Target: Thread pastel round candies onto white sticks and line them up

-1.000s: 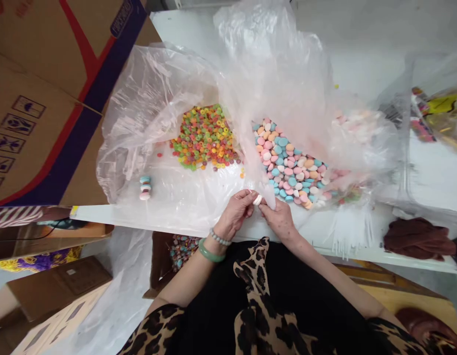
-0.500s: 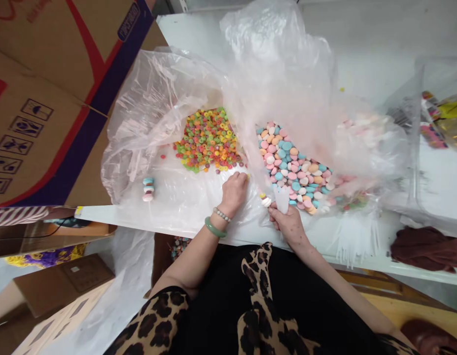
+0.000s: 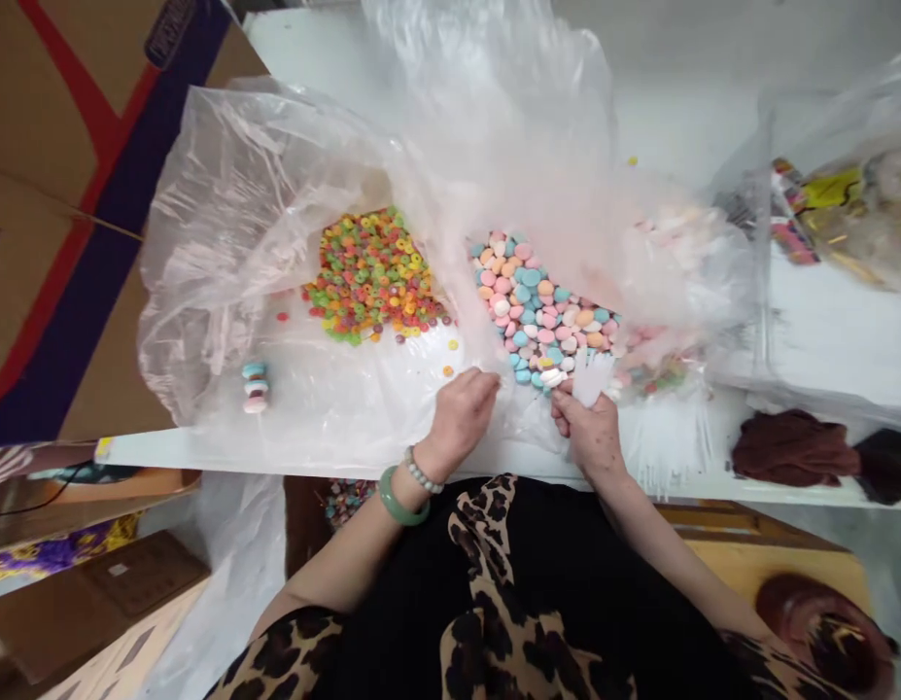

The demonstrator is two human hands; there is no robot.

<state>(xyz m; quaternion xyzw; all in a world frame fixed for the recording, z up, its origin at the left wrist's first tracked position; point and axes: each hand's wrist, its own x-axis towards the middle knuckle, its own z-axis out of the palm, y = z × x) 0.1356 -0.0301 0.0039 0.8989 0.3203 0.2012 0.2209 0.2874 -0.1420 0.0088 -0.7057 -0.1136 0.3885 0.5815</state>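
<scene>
The right hand [image 3: 590, 426], closed to a pinch, held a white candy stack [image 3: 552, 377] at its fingertips, beside the pastel candies [image 3: 527, 294]. Leftward, apart from the stack, the left hand [image 3: 461, 416] curled; its grip could not be told.

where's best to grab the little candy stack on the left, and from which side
I'd pinch the candy stack across its middle discs, coming from above with fingers on its left and right flanks. Its discs line up in a short row running away from the person, and the plastic sheet looks open on both flanks.
</scene>
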